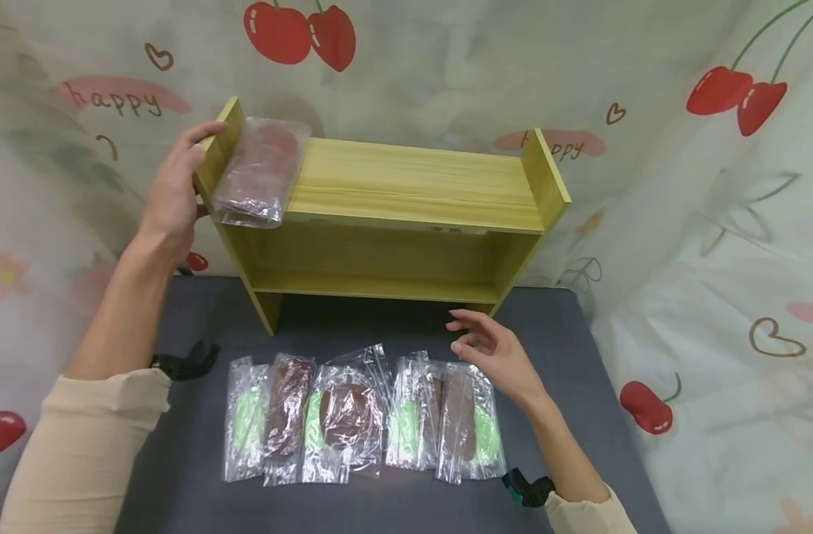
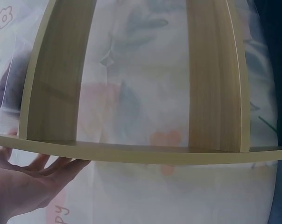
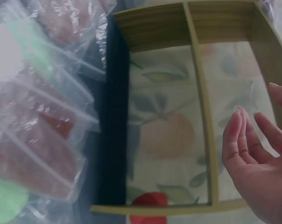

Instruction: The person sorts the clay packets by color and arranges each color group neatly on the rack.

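Note:
A small light-wood shelf [image 1: 406,222] stands at the back of the dark table. My left hand [image 1: 174,178] grips its left side panel near the top; in the left wrist view that hand [image 2: 33,182] lies against the panel's outer face, a fingertip showing past the edge. Beside that panel, on the top board, lies a clear plastic bag [image 1: 262,170] with dark reddish contents. My right hand [image 1: 496,352], fingers loosely bent and holding nothing, hovers before the shelf's lower right, above the bags. In the right wrist view its thumb and fingers [image 3: 236,135] are apart.
Several clear zip bags with brown and light-green contents, such as a round brown one [image 1: 349,415], lie in a row on the dark table [image 1: 199,319]. Printed cloth [image 1: 406,74] with cherries and hearts hangs behind and at both sides.

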### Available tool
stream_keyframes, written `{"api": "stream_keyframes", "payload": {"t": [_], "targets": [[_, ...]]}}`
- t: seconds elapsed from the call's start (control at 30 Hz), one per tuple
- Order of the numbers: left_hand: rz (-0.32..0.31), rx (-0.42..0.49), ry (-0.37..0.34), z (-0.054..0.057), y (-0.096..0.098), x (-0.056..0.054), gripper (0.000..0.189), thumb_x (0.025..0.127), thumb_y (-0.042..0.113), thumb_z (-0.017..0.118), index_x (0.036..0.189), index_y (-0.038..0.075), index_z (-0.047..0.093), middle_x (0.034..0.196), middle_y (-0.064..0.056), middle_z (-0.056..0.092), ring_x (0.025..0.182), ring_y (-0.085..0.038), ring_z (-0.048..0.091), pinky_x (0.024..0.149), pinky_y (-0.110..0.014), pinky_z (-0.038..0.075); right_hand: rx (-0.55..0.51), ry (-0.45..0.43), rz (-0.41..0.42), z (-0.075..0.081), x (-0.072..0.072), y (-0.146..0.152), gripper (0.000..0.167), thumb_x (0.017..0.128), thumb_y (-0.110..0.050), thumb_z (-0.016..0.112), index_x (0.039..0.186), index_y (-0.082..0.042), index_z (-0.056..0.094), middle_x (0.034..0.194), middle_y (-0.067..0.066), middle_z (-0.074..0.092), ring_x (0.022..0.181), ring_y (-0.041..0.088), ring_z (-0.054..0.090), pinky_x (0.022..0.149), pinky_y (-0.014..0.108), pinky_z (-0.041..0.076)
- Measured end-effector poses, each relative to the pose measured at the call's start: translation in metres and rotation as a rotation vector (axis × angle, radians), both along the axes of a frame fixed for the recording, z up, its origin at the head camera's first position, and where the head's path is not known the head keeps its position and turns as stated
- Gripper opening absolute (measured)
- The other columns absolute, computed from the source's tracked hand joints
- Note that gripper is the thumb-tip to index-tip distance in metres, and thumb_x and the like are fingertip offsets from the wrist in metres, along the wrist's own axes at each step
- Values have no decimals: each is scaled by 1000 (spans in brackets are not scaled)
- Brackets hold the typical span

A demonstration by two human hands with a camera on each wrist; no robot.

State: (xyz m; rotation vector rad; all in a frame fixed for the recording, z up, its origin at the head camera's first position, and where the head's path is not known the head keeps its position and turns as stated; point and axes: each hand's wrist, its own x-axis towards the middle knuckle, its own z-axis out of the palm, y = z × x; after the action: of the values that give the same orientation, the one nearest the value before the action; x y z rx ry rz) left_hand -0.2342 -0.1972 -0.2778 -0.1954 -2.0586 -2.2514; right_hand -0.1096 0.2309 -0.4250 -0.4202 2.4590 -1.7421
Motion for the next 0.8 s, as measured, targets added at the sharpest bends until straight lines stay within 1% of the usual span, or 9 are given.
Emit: {"api": "stream_keyframes", "payload": {"t": [0.13,0.23,0.33,0.43,0.47,0.53,0.63,0.7,0.8], "targets": [[-5,-2,5,-2,1,0,42,102,26,34,141,26,51,124,-5,44,95,-20,49,72,-35,42,19,-45,-44,-10,8,9,50,94,-22,70,140,-22,53,126,4,62,104,25,63,82,36,53],[-20,10,14,-2,0,1,41,102,27,34,141,26,51,122,-5,45,94,-20,49,72,-35,41,16,-73,-56,-19,14,14,50,95,-19,69,141,-23,51,126,6,62,105,31,63,83,40,53],[-38,23,21,-1,-1,1,40,104,29,35,141,26,50,122,-5,45,95,-21,50,73,-34,41,19,-86,-68,-30,20,16,51,95,-14,68,142,-22,51,125,7,62,105,33,63,80,37,54],[-43,29,18,0,-3,1,40,105,31,35,141,25,50,124,-5,45,96,-21,50,75,-33,41,33,-93,-81,-41,25,17,51,95,-11,68,142,-22,51,124,7,63,104,32,63,78,31,54],[-42,31,14,1,-3,1,40,105,31,35,141,26,50,125,-5,45,96,-21,51,75,-33,41,38,-99,-90,-45,27,17,51,94,-11,69,141,-22,51,124,6,63,103,31,64,78,31,54],[-41,35,6,1,-4,1,39,105,31,35,141,26,50,126,-5,44,97,-21,51,75,-33,41,40,-113,-100,-52,31,18,51,94,-12,69,141,-22,51,124,7,63,104,35,63,78,32,54],[-48,45,1,0,-4,1,39,106,31,35,142,26,50,126,-5,44,98,-21,50,76,-33,41,47,-133,-111,-62,37,20,51,94,-12,69,141,-19,52,124,12,63,104,40,62,78,33,53],[-56,53,0,0,-4,1,39,106,32,36,142,26,50,126,-5,43,99,-21,50,76,-32,41,44,-144,-126,-68,40,22,50,94,-10,69,140,-17,52,124,17,63,102,43,62,76,31,53],[-66,66,-2,0,-4,1,39,106,32,37,142,26,51,127,-6,42,100,-21,49,77,-32,41,46,-159,-160,-76,46,27,49,93,-5,68,139,-11,53,122,24,62,100,44,62,74,28,52]]}}
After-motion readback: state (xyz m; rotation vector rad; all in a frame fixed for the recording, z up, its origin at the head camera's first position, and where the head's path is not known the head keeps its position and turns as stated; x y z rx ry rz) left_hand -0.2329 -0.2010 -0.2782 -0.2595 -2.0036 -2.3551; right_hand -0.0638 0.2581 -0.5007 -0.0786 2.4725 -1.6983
